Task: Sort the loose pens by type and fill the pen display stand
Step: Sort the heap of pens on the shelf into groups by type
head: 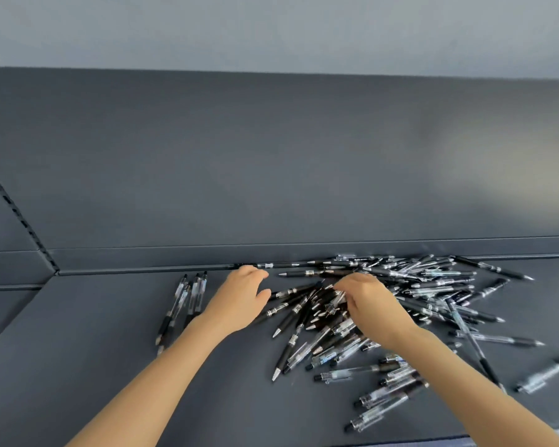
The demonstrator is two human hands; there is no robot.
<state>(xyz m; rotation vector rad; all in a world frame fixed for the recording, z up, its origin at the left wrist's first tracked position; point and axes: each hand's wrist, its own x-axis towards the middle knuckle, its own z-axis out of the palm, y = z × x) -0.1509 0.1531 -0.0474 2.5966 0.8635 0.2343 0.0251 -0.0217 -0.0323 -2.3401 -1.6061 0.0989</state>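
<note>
Right hand (pixel 371 306) curls down into the pen pile (pixel 433 285); whether it pinches one cannot be told. Left hand (pixel 239 298), loosely curled, empty, sits at the pile's left edge.

I've got the heap of pens (pixel 410 295) sprawled over the right half of the shelf (pixel 110 350), its far edge up against the back panel (pixel 271 162), with strays trailing toward me and off to the right. Left of it, apart from the heap, a small group of pens (pixel 183 304) lies side by side, running front to back. The left hand (pixel 239 298) sits between that group and the heap, and the right hand (pixel 371 304) is on the heap's middle.
</note>
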